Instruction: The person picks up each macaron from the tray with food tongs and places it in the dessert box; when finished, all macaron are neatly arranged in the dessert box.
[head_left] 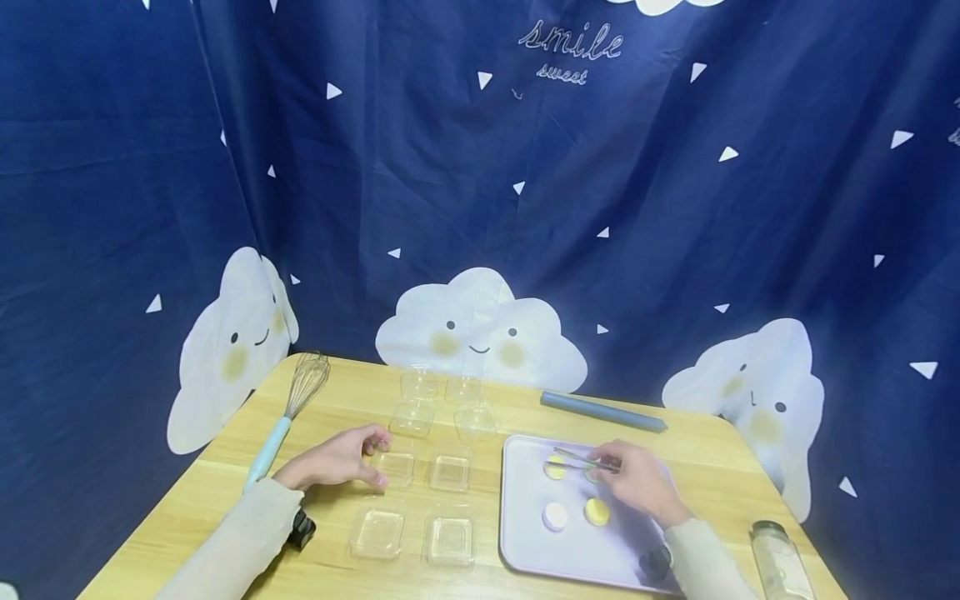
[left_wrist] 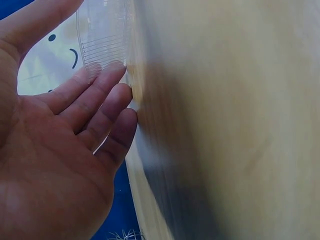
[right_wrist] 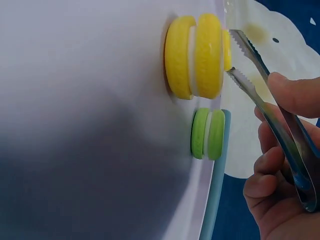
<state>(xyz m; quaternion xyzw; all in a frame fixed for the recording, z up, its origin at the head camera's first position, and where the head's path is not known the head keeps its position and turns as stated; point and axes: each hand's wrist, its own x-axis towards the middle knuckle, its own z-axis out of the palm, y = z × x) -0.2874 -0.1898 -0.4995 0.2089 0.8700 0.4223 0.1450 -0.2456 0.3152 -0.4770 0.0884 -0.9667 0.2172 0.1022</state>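
My left hand (head_left: 341, 457) is at a clear plastic box (head_left: 397, 469), thumb and fingers spread at its near-left side. In the left wrist view its fairly straight fingertips meet the ribbed wall of the clear plastic box (left_wrist: 102, 42). My right hand (head_left: 637, 479) holds small metal tongs (head_left: 577, 461) over a pale lilac tray (head_left: 517, 542). The tongs' serrated tips stand apart near a yellow macaron (head_left: 554, 468). On the tray also lie a green macaron (head_left: 591, 475), partly hidden by the hand, a pale macaron (head_left: 555, 517) and another yellow macaron (head_left: 597, 512).
Several more clear boxes (head_left: 450, 471) stand in two columns left of the tray. A whisk (head_left: 281, 425) with a light blue handle lies at the left edge. A grey-blue rod (head_left: 603, 412) lies behind the tray, and a dark-lidded jar (head_left: 782, 562) is at the right.
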